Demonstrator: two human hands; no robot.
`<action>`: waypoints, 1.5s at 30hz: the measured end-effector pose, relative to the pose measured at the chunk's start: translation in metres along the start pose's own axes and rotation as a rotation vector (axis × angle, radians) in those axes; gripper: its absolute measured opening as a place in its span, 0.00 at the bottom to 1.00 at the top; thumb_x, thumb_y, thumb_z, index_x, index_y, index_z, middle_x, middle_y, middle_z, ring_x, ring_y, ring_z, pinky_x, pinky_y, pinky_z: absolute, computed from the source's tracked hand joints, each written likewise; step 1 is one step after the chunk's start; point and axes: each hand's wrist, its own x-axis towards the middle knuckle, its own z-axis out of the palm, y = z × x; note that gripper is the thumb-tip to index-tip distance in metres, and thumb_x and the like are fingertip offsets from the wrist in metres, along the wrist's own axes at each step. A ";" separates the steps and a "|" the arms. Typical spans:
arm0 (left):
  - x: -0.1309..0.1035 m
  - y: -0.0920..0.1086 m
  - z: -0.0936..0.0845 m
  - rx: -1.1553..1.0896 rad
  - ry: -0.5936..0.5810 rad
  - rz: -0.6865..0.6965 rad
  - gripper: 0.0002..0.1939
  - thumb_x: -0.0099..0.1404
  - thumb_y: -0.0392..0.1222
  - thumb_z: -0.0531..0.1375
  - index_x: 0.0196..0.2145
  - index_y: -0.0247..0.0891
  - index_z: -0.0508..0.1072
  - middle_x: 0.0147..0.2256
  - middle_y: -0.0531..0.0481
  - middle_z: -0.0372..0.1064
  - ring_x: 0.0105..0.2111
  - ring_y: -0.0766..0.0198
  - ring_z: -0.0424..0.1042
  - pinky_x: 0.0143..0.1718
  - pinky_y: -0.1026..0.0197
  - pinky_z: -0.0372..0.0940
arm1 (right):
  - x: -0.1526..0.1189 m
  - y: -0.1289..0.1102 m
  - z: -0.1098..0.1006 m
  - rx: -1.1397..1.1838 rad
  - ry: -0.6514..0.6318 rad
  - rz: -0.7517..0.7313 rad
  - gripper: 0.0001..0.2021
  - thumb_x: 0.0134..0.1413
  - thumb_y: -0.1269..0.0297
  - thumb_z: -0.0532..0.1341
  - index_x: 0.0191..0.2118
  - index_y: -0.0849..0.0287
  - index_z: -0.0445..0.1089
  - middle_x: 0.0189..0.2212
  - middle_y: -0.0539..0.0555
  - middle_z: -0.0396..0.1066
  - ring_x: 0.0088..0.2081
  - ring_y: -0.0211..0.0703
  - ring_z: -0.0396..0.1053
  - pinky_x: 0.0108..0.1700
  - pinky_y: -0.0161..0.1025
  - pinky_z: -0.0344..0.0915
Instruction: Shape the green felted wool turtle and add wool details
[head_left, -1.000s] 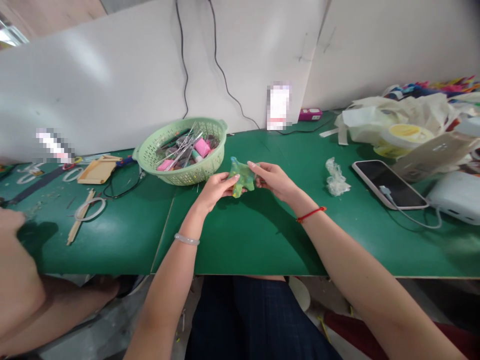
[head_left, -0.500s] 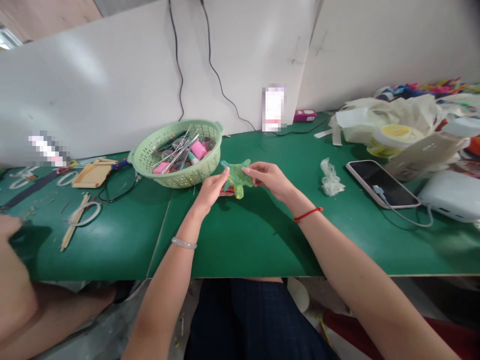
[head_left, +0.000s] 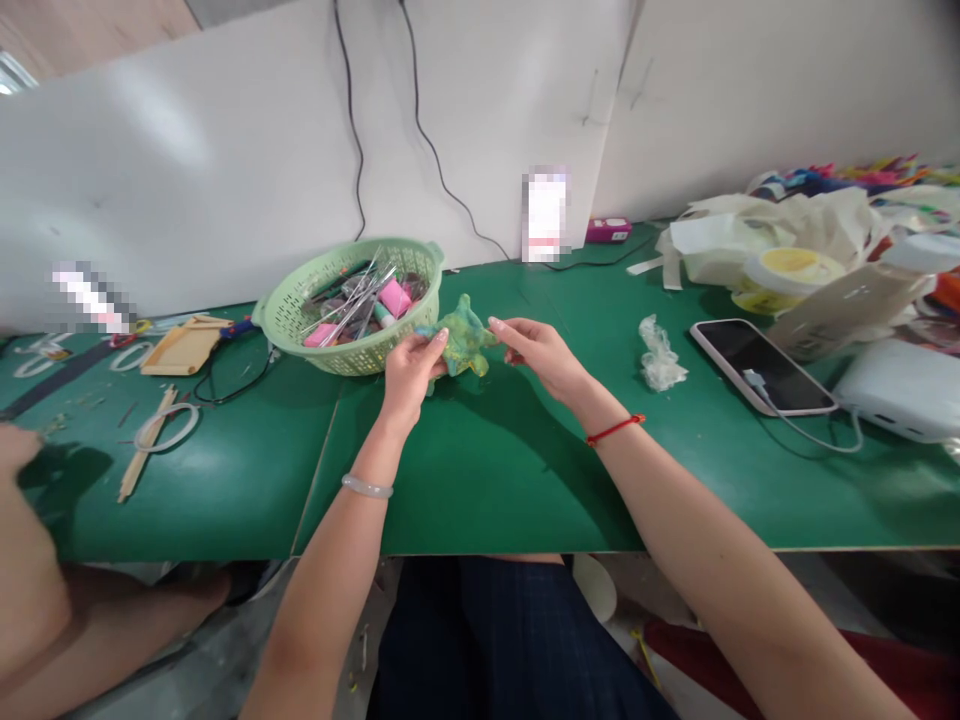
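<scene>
A turtle-shaped figure (head_left: 466, 338) in mottled green, blue and yellow is held above the green table, just right of the basket. My left hand (head_left: 415, 372) grips its left side, thumb on top and fingers underneath. On the other side, my right hand (head_left: 536, 352) has thumb and forefinger drawn together at the tip of the figure's right limb. Whether those fingertips pinch the limb or only touch it is hard to make out. A light green plastic basket (head_left: 296, 290) holding metal rods, pink blocks and other tools stands behind my left hand.
A crumpled clear plastic wrapper (head_left: 660, 355), a phone (head_left: 761, 365) with a cable and a white box (head_left: 900, 390) lie to the right. On the left are a wooden tray (head_left: 182, 347), a stick (head_left: 146, 450) and another person's arm (head_left: 26, 530).
The turtle-shaped figure has turned and tilted, with one limb now pointing up and away. It has shifted slightly left with my left hand. My right hand's grip has moved to the limb's tip.
</scene>
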 end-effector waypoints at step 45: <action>-0.007 -0.005 0.012 -0.073 0.076 0.229 0.25 0.51 0.59 0.77 0.36 0.40 0.77 0.36 0.48 0.80 0.36 0.62 0.80 0.36 0.62 0.75 | -0.010 -0.002 0.019 0.077 -0.023 -0.044 0.14 0.39 0.54 0.72 0.29 0.56 0.73 0.28 0.50 0.71 0.33 0.40 0.63 0.38 0.41 0.57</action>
